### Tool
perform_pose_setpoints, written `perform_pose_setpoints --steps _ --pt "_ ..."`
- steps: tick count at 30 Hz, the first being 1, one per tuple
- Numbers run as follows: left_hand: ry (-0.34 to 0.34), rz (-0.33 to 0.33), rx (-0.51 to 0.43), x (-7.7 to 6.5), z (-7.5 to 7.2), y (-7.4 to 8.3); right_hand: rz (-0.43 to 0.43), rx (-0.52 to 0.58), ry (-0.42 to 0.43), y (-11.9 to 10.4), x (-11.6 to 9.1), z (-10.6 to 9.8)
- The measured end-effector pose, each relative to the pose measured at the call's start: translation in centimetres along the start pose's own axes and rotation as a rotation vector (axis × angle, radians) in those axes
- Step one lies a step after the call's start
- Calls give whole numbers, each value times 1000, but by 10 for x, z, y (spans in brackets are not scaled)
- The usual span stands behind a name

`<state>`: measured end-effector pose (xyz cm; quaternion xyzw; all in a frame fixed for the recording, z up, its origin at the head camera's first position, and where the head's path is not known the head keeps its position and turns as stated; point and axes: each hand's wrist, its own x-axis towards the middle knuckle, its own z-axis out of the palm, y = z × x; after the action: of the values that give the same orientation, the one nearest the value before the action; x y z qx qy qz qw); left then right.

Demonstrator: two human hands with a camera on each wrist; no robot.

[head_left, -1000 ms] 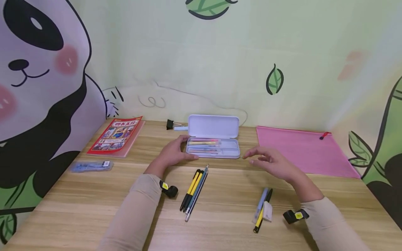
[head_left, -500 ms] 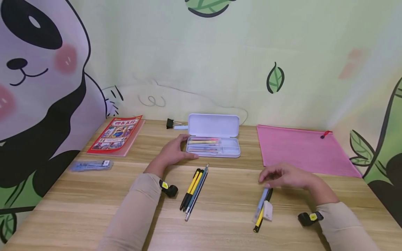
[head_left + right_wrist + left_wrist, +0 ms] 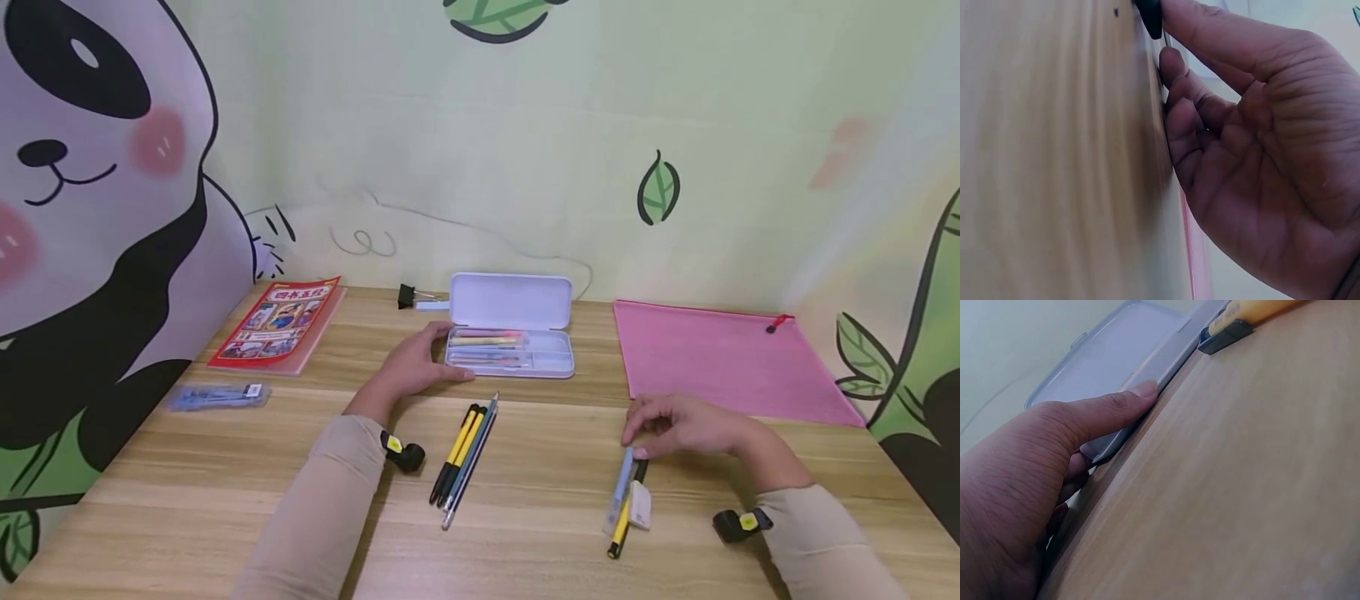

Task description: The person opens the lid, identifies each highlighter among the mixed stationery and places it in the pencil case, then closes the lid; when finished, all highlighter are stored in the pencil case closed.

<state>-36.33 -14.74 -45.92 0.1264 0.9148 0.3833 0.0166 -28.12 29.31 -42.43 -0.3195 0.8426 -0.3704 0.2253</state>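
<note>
An opened white pencil case (image 3: 551, 363) stands near the wall with pens and slim sticks in its left part. My left hand (image 3: 408, 364) holds its left end, thumb along the front edge and fingers behind the side, as the left wrist view shows. My right hand (image 3: 690, 425) has its thumb and forefinger at the far end of a yellow and black pen (image 3: 621, 527). In the right wrist view the thumb presses the pen's black tip (image 3: 1150, 17); the forefinger is mostly hidden. Against this pen lie a slim light-blue item (image 3: 622, 479) and a white eraser (image 3: 640, 505).
Yellow and black pens (image 3: 459, 454) and pencils (image 3: 472, 467) lie mid-table. At left are a red booklet (image 3: 281, 321) and a clear blue packet (image 3: 219, 397). A binder clip (image 3: 407, 297) stands by the wall. A pink zip pouch (image 3: 738, 362) lies at right.
My right hand has moved away from the pencil case, right and towards me, down to the pen. The pen's far end has shifted slightly left. My left hand has stayed put.
</note>
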Motion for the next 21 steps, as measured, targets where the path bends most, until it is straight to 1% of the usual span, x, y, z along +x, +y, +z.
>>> perform_pose_setpoints --steps 6,9,14,18,21 --pt "-3 6 1 0 0 -1 6 -32 26 -5 4 6" --pt "0 4 2 0 0 -2 -5 -50 13 -6 6 8" --pt "0 1 2 0 0 -2 -25 -40 7 -8 9 10" --pt "-1 -2 4 0 0 -2 -44 -39 47 -6 10 11" --pt "1 -1 4 0 0 -1 -58 -26 100 -2 12 13"
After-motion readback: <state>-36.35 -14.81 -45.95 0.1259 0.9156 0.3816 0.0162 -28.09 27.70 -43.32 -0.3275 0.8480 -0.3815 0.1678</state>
